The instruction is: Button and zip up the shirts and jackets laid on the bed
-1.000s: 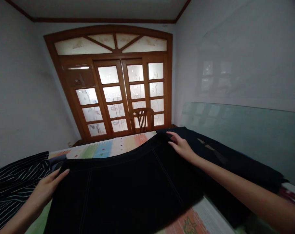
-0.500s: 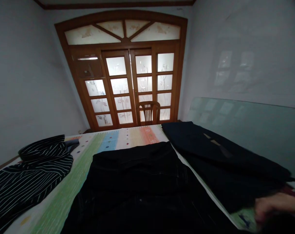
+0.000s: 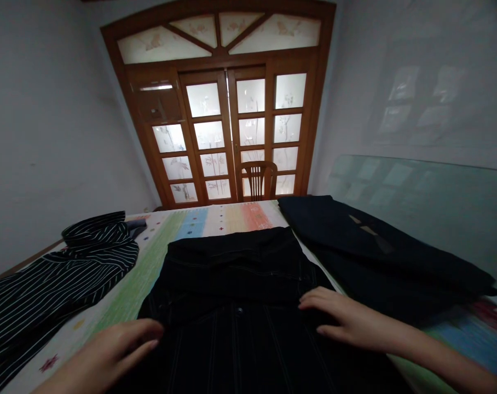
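Note:
A black denim jacket [image 3: 226, 328] with pale stitching and a small metal button lies spread face up in front of me on the patterned bed sheet [image 3: 121, 298]. At its left edge is my left hand [image 3: 115, 347], thumb and fingers apart, fingertips at the cloth. My right hand [image 3: 341, 317] rests over the jacket's right side, fingers spread and slightly curved, thumb apart. Neither hand visibly grips the fabric. The lower part of the jacket runs out of view at the bottom.
On the left lies a black-and-white striped garment [image 3: 96, 262]. A dark folded garment [image 3: 355, 246] with tan marks lies on the right, beside the pale green headboard [image 3: 429, 191]. Beyond the bed stand a wooden chair [image 3: 256, 178] and glazed wooden doors [image 3: 227, 126].
My right hand has moved left from the lower right corner onto the jacket. My left hand has come into view at the lower left. The view has tipped slightly downward.

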`<state>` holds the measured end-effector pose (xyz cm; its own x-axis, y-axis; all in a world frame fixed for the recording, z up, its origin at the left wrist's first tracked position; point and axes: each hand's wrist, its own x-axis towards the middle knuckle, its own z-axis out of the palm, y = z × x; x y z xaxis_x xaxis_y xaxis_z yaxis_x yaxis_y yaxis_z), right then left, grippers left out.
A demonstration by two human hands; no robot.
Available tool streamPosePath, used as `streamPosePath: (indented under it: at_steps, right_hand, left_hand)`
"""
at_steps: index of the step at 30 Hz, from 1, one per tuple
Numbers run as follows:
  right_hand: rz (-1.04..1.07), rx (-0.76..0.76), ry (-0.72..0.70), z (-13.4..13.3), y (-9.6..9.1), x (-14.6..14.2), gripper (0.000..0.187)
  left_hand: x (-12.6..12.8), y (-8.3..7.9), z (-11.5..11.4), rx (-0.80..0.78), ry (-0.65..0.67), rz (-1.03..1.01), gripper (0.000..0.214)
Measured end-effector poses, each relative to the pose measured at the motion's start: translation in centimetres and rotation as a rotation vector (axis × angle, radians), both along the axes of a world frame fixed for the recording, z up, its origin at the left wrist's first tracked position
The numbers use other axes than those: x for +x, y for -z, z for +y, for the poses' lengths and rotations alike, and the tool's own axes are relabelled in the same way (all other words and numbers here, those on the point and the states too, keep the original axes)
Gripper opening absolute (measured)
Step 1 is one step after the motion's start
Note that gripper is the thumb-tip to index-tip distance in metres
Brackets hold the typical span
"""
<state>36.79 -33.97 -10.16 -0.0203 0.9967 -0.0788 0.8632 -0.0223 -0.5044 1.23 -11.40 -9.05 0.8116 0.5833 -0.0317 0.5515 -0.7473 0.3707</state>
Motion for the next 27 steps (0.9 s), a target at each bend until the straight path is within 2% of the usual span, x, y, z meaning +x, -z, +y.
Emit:
streamPosePath:
  at_steps: [4,8,10,13,15,17,20,22,24,27]
  right_hand:
    - [-0.361,0.184,-0.053,3.0,3.3,-0.2,0.057]
    - [-0.615,0.247,0.038,4.1,4.3,1.2,0.064]
    - [-0.655,0.216,0.102,4.2,3.9,1.8,0.058]
    - [-0.7,0.188,0.115,4.3,2.4,1.7,0.035]
    - [-0.781,0.287,0.09,4.4,0.9,0.7,0.026]
    - [-0.852,0.481,0.036,4.8,-0.9,-0.7,0.023]
    - [-0.866,0.794,-0.079,5.4,-3.4,-3.0,0.026]
    - [-0.85,0.929,-0.127,6.0,-4.5,-3.9,0.028]
    - [-0.833,1.021,-0.134,6.6,-4.9,-4.0,0.027]
    - [-0.792,1.091,-0.086,7.8,-4.1,-2.9,0.027]
  left_hand:
    - [6.6,0.5,0.8,0.001,0.124,0.031,0.028]
    - [11.6,1.5,1.1,0.09,0.254,-0.004,0.036]
    - [13.7,2.0,0.5,0.101,0.334,-0.013,0.043]
    - [16.6,2.8,-1.5,0.115,0.414,-0.041,0.059]
    - [18.4,3.1,-3.1,0.191,0.439,-0.065,0.069]
    - [19.8,3.2,-4.3,0.287,0.431,-0.083,0.07]
    - [20.7,2.8,-4.9,0.324,0.352,-0.058,0.047]
    - [20.3,2.3,-4.2,0.279,0.28,-0.051,0.036]
    - [19.1,1.5,-2.9,0.19,0.203,-0.127,0.033]
    - [16.3,-0.5,-0.4,-0.06,0.08,-0.369,0.035]
